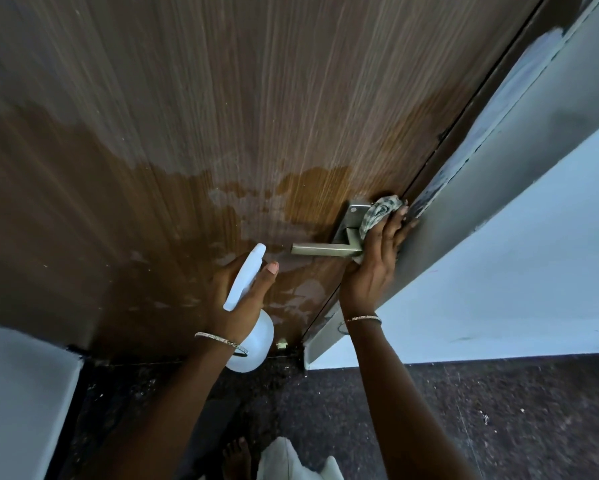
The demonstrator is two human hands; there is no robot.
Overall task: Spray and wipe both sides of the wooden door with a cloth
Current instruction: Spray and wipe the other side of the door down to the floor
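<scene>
The brown wooden door fills the upper view, with wet patches across its lower half. A metal lever handle on a square plate sits near the door's right edge. My right hand presses a crumpled patterned cloth against the handle plate, with my fingers reaching up toward the door edge. My left hand grips a white spray bottle, its nozzle pointing up at the door just left of the lever.
A grey door frame runs diagonally on the right, with a pale wall beyond it. Another pale wall stands at the lower left. Dark speckled floor lies below, with my bare foot on it.
</scene>
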